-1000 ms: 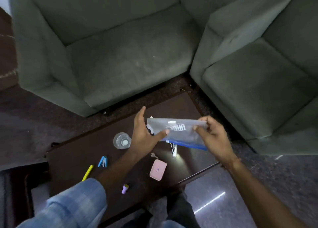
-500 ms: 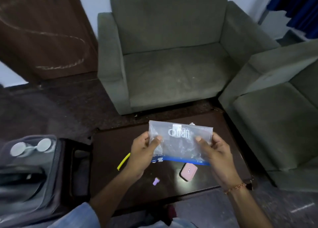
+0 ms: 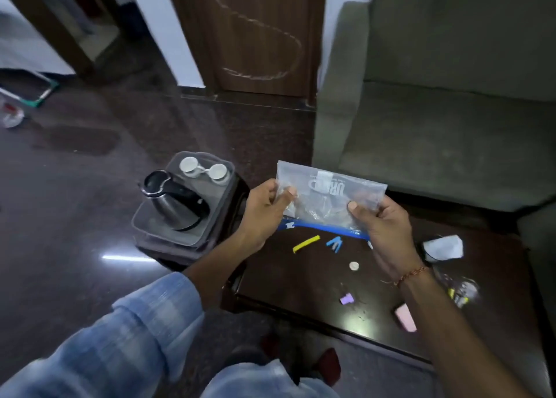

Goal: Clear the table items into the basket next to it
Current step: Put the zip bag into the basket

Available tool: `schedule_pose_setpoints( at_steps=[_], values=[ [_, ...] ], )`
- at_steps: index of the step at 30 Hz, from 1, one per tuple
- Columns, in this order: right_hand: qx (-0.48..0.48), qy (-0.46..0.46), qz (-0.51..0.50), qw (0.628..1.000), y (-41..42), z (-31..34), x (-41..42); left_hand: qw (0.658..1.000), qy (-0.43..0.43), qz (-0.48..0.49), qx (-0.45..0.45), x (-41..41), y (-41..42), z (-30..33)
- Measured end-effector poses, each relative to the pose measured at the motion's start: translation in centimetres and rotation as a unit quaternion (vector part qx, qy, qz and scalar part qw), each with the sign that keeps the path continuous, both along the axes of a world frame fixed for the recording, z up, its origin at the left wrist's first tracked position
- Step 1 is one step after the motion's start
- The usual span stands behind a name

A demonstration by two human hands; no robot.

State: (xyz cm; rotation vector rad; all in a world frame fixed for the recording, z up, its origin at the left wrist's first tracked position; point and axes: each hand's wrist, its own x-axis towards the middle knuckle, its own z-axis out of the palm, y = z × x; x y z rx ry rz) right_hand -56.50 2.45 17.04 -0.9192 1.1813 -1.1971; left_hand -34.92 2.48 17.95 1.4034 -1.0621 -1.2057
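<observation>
I hold a clear zip bag (image 3: 328, 199) with a blue seal strip by both sides, above the left end of the dark wooden table (image 3: 301, 280). My left hand (image 3: 263, 214) pinches its left edge and my right hand (image 3: 382, 229) its right edge. The grey basket (image 3: 150, 217) stands on the floor left of the table, with a steel kettle (image 3: 173, 202) and a white twin-cap case (image 3: 203, 167) inside. On the table lie a yellow stick (image 3: 306, 243), a blue clip (image 3: 334, 243), a coin (image 3: 354, 266), a purple cap (image 3: 346, 299) and a pink case (image 3: 405, 318).
A white crumpled wrapper (image 3: 443, 247) and a clear glass (image 3: 460, 289) sit at the table's right side. A green armchair (image 3: 436, 112) stands behind the table. A brown door (image 3: 255, 30) is at the back, and dark glossy floor spreads to the left.
The view has swung left, bringing the basket fully into sight. Both hands have carried the zip bag left toward the table's left end, closer to the basket.
</observation>
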Motion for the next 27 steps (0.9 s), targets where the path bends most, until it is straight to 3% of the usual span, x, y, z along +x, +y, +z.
schedule_pose_setpoints(
  at_steps=[8,15,19,24,27],
  values=[
    [0.076,0.036,0.043,0.996,-0.2,-3.7,16.6,0.997,-0.028,0.067,0.006,16.8,2.3,-3.0],
    [0.208,0.015,0.032,0.978,1.5,-7.1,33.0,0.991,-0.023,0.104,0.075,33.7,4.2,-6.4],
    [0.235,0.074,-0.039,0.968,2.3,-8.0,37.5,0.980,0.003,0.125,0.155,38.6,4.5,-9.0],
    [0.313,0.049,-0.017,0.948,1.6,-9.2,40.4,0.951,0.049,0.168,0.253,41.4,3.3,-11.1],
    [0.353,0.025,-0.029,0.935,0.7,-10.3,42.1,0.946,0.026,0.171,0.275,42.3,2.1,-12.1]
  ],
)
